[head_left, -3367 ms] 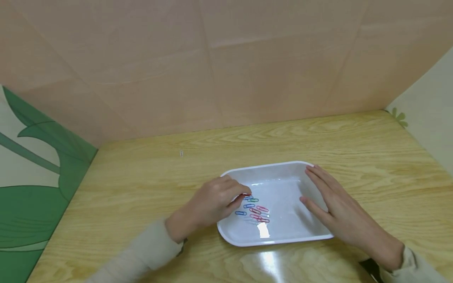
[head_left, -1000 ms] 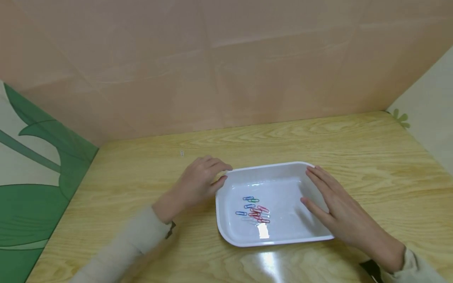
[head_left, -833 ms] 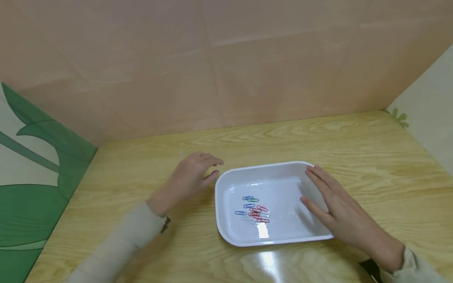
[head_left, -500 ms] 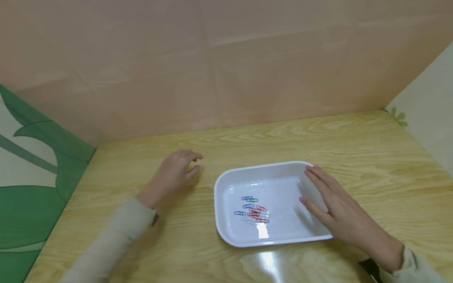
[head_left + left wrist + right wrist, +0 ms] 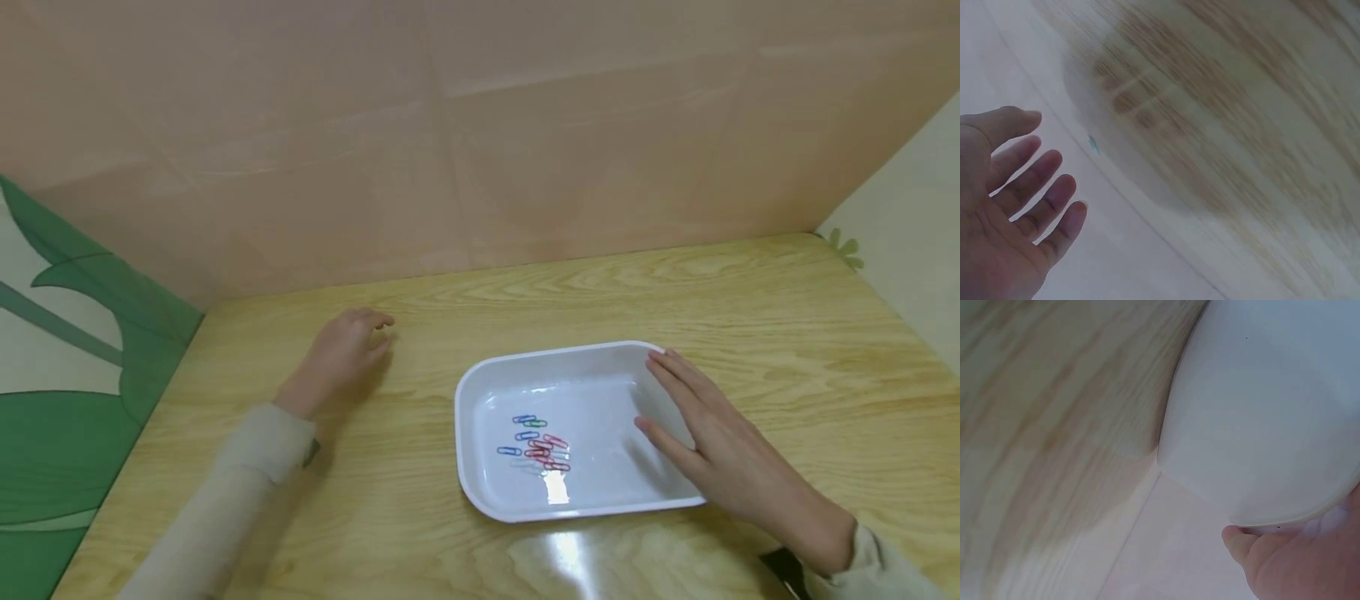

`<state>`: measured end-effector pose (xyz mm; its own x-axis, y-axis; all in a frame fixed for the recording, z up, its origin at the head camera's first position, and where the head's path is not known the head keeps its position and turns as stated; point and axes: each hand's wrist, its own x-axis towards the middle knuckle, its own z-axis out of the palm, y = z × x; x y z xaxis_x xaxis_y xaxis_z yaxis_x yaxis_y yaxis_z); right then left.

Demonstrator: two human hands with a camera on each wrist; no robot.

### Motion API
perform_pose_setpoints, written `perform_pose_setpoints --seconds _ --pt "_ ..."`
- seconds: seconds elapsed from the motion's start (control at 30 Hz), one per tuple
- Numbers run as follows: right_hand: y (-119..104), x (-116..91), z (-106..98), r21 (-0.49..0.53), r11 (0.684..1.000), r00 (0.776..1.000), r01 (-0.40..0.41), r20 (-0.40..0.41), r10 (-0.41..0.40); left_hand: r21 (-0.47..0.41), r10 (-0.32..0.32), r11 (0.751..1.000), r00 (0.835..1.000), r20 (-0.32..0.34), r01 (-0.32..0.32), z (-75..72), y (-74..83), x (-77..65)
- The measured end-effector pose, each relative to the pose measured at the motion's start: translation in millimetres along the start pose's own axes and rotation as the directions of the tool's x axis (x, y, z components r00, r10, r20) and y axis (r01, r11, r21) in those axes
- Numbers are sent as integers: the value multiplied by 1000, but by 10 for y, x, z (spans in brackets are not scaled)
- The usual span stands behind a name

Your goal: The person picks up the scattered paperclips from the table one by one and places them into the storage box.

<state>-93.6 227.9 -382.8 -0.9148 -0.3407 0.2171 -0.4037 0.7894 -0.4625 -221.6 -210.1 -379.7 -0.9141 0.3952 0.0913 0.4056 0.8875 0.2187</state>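
Note:
My left hand (image 5: 341, 350) hovers low over the back left of the table, fingers loosely bent and nothing between them. In the left wrist view, a small bluish piece (image 5: 1093, 144) lies on the table past the fingertips. My right hand (image 5: 723, 442) rests along the right end of a white tray (image 5: 570, 510), fingers straight at the far corner and thumb over the inside. The right wrist view shows a fingertip (image 5: 1235, 536) at the tray's rim. Inside the tray, towards its left, lie blue paper clips (image 5: 509, 451), a green paper clip (image 5: 536, 424) and several red paper clips (image 5: 538, 452).
The wood-grain table (image 5: 405, 533) meets a plain pinkish-brown backdrop (image 5: 450, 150) at the back. A side panel with green leaves (image 5: 60, 450) stands at the left, and a pale panel (image 5: 911, 217) at the right.
My left hand, which earlier pinched a red piece over the tray, has moved left past the rim. The small whitish piece on the table is now hidden in the head view. My right hand stays.

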Motion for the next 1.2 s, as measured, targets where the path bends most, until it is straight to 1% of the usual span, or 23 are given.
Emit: perform_pose_setpoints --seconds 0.13,0.23,0.33,0.43,0.53,0.7,0.83,1.03,1.2 --pt "26 19 -8 5 1000 1000 0 6 0 -6 -15 1000 999 32 16 13 -68 8" --pt "48 8 -20 9 1000 1000 -12 12 11 1 -12 1000 998 60 12 44 -93 46" --pt "74 1 -28 16 1000 1000 -16 9 16 6 -12 1000 995 103 12 61 -91 89" --pt "100 1 -34 24 1000 1000 -16 4 16 1 8 1000 992 124 -9 67 -71 129" --pt "122 1 -40 22 1000 1000 -12 -5 12 -12 38 999 993 114 -37 76 -52 156" --pt "156 1 -52 19 1000 1000 -12 -9 12 11 78 997 994 78 -79 92 -46 187" --pt "178 1 -59 22 999 1000 -24 -2 24 17 80 997 995 63 -81 113 -51 201" --pt "189 -57 -41 12 999 999 -38 3 38 31 89 995 993 72 -91 166 -48 194" --pt "189 -98 -23 4 1000 999 -30 -11 30 65 66 995 994 83 -71 175 -37 204"
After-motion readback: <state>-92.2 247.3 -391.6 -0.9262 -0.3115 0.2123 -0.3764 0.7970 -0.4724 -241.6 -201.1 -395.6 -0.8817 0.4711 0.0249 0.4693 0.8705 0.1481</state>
